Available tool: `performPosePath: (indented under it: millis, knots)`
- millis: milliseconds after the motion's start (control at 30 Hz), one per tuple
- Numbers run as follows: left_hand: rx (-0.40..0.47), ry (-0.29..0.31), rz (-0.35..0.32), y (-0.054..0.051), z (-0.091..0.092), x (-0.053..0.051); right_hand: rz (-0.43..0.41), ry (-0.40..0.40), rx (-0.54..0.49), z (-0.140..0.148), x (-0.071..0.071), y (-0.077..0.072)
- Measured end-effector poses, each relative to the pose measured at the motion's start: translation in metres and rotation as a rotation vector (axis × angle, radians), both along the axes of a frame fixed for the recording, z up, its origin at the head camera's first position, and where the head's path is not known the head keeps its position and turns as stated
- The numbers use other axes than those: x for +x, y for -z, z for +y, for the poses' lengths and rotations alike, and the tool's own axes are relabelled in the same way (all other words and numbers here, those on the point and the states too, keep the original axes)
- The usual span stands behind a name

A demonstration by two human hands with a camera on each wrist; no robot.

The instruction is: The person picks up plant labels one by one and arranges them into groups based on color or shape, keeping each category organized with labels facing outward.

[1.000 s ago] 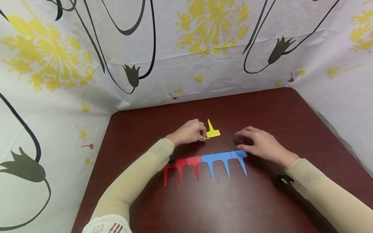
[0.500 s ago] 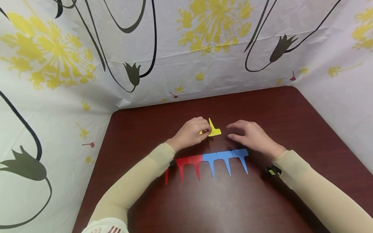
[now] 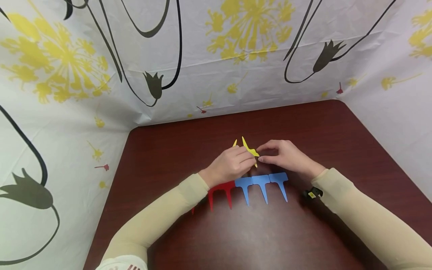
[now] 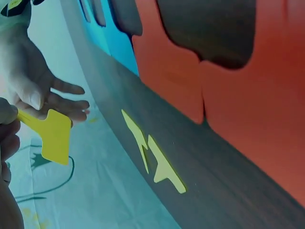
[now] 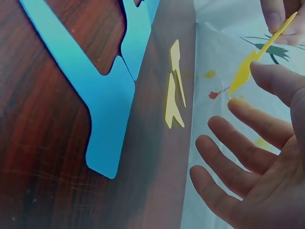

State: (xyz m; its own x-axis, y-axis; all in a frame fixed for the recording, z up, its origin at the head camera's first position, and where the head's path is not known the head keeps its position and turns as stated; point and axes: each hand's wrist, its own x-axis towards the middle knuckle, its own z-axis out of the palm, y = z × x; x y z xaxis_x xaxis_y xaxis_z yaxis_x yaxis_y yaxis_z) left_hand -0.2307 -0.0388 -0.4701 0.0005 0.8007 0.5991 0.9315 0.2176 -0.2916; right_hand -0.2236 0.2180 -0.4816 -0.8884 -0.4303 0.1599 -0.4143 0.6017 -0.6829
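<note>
A yellow T-shaped plant label [image 4: 56,138] is held up off the table. My left hand [image 3: 231,165] pinches it by its narrow stem. Close by, my right hand [image 3: 287,155] has its thumb and index finger spread on either side of the label's wide head; in the right wrist view I cannot tell whether they touch it. Two more yellow labels [image 4: 164,167] lie on the table beyond the left hand, partly hidden by it in the head view. Nearer to me runs a row of red labels [image 3: 227,185] and blue labels [image 3: 261,180], stems toward me.
The dark red-brown table [image 3: 256,236] carries everything. A white sheet [image 3: 216,86] with printed flowers hangs behind it and on both sides. The left forearm [image 3: 162,210] covers part of the red end of the row.
My left hand has picked a yellow label up off the table and moved right and slightly nearer. The right hand has moved left, up to that label.
</note>
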Motion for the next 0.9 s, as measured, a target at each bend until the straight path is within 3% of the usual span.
performPosePath:
  millis: [300,500,633,700,800,900]
  knots:
    - [-0.035,0.038,0.149,0.002,0.006,0.011,0.034,-0.024,0.0,0.002,0.007,0.002]
    - [-0.059,0.047,0.126,0.004,0.011,0.015,0.026,-0.032,0.019,0.012,0.01,0.0]
    - [-0.097,0.031,0.043,0.008,0.013,0.013,0.014,0.0,0.062,0.025,0.012,0.002]
    - [-0.116,-0.008,-0.014,0.009,0.012,0.01,0.018,0.018,0.095,0.032,0.013,0.004]
    - [-0.121,-0.107,-0.147,0.01,0.007,0.001,0.019,0.044,0.15,0.045,0.019,0.007]
    - [-0.126,-0.251,-0.318,0.015,-0.002,-0.011,0.01,0.065,0.203,0.058,0.025,0.009]
